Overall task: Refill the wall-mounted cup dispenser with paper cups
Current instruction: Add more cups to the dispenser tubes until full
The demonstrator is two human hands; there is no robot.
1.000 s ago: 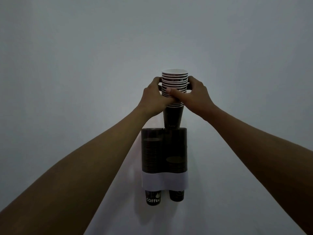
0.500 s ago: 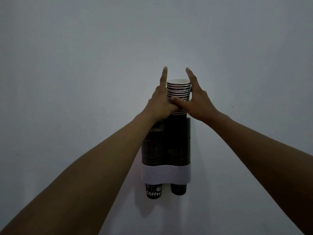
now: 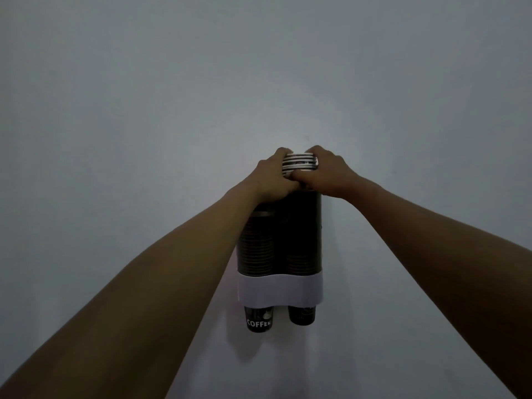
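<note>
A dark two-tube cup dispenser (image 3: 305,226) with a white lower band (image 3: 280,290) hangs on the wall. A stack of paper cups (image 3: 299,164) stands in its right tube, only the white rims showing above the tube's top. My left hand (image 3: 273,175) and my right hand (image 3: 325,171) wrap around those rims from either side, fingers curled over the top. The left tube holds a dark cup stack (image 3: 257,246). A cup marked COFFEE (image 3: 258,319) pokes out below the left tube and a plain dark cup (image 3: 302,314) below the right.
The plain pale wall (image 3: 259,82) fills the view all around the dispenser. Both my forearms reach up from the lower corners. The light is dim.
The cup stack has sunk deeper into the right tube, so fewer rims show. My index fingers, pointing up half a second ago, have curled down over the stack's top.
</note>
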